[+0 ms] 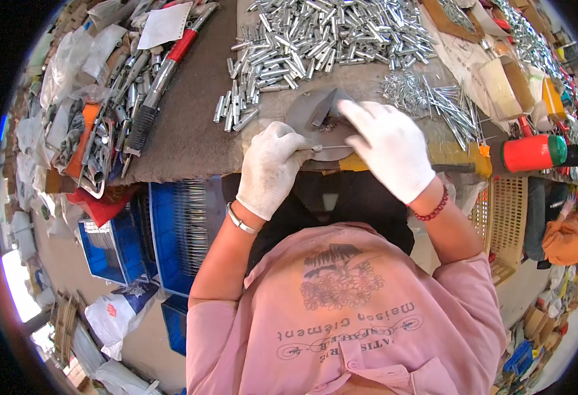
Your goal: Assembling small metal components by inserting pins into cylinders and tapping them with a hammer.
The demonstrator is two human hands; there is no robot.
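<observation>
Both my hands wear white gloves and work at the front edge of a bench. My left hand (270,168) pinches a thin metal pin (325,147) that lies across a round grey metal plate (304,113). My right hand (388,148) rests over the right side of that plate, fingers stretched toward a dark wedge-shaped piece (324,105) standing on it. What my right hand holds is hidden under the glove. A big heap of short silver metal tubes (322,33) lies just beyond the plate, and a smaller pile of thin pins (434,99) lies to its right.
A long tool with a red grip (164,72) lies on the bench at left, beside bags and metal scrap. A red and green cylinder (534,153) stands at right. Blue crates (170,230) with metal rods sit under the bench, a yellow slatted crate (506,217) at right.
</observation>
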